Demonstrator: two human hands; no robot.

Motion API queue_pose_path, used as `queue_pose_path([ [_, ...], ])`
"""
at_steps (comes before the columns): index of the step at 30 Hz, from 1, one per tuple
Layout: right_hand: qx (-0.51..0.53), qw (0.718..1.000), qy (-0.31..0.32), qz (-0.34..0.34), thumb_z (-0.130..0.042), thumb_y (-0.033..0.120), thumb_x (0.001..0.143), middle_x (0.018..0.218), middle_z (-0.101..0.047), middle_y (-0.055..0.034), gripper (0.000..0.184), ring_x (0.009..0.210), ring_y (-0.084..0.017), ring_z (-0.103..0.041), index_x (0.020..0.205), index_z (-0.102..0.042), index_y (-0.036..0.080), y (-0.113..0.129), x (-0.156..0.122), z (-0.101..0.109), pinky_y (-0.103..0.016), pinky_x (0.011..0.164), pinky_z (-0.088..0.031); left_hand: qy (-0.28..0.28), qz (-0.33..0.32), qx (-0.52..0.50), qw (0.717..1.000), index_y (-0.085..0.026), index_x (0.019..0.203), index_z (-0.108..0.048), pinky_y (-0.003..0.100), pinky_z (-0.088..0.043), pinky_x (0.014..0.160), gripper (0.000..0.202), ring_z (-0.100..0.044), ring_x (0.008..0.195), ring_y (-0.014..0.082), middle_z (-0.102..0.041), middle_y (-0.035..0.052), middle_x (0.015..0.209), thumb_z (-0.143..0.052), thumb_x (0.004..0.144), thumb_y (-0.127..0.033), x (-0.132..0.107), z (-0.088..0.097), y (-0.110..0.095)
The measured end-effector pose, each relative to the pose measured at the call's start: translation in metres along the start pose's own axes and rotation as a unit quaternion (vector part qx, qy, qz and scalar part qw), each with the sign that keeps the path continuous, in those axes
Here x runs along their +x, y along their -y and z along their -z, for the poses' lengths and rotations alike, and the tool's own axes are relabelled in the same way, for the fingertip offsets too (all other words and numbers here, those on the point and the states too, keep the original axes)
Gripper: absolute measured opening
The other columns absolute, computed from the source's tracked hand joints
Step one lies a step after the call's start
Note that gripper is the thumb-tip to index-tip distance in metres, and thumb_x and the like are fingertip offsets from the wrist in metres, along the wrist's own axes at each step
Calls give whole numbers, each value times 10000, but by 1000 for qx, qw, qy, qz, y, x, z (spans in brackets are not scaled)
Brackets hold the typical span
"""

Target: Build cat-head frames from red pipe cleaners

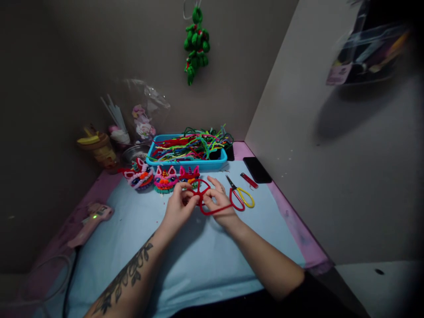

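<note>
Between my two hands, above the blue cloth, is a red pipe cleaner shape [207, 212] bent into loops round a small centre, with one long end trailing right over my right wrist. My left hand [182, 205] pinches its left side between thumb and fingers. With thumb and fingertips my right hand [218, 201] grips it near the centre; one of its fingers is raised. Just right of my right hand lie scissors [239, 194] with one red and one yellow handle, blades apart. Behind my hands stand several colourful pipe cleaner animal heads [165, 179].
A blue tray [185, 165] of loose pipe cleaners stands at the back. To the right lie a red lighter [249, 180] and a black phone [257, 170]. A pink glue gun [92, 221] with a lit green light lies left, its cord running forward. A green braided ornament [197, 42] hangs on the wall.
</note>
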State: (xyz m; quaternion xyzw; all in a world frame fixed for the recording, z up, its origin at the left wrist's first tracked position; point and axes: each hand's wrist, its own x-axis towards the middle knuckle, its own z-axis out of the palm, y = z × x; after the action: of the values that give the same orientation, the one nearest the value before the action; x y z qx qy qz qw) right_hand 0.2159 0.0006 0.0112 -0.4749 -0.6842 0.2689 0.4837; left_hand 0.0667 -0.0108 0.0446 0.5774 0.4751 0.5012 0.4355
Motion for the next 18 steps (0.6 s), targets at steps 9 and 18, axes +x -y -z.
queue_pose_path([
  [9,-60,992,-10,111,-668,158,725,1150,-491,-72,168,1160,-262,-424,860,-627,248,24,-6,8,-468,1006,-363,-44,67,-110,991,-214,927,-434,190,-345,520,372,-476,484,83,-570,-82,550,-699,694,-330,4,0,-1],
  [18,16,997,-61,35,-642,191,745,1025,-522,-59,87,1022,-230,-508,687,-580,208,19,1,16,-415,926,-400,58,63,-85,993,-219,955,-409,175,-284,483,390,-416,458,65,-494,-104,543,-693,693,-277,-1,-1,-9],
])
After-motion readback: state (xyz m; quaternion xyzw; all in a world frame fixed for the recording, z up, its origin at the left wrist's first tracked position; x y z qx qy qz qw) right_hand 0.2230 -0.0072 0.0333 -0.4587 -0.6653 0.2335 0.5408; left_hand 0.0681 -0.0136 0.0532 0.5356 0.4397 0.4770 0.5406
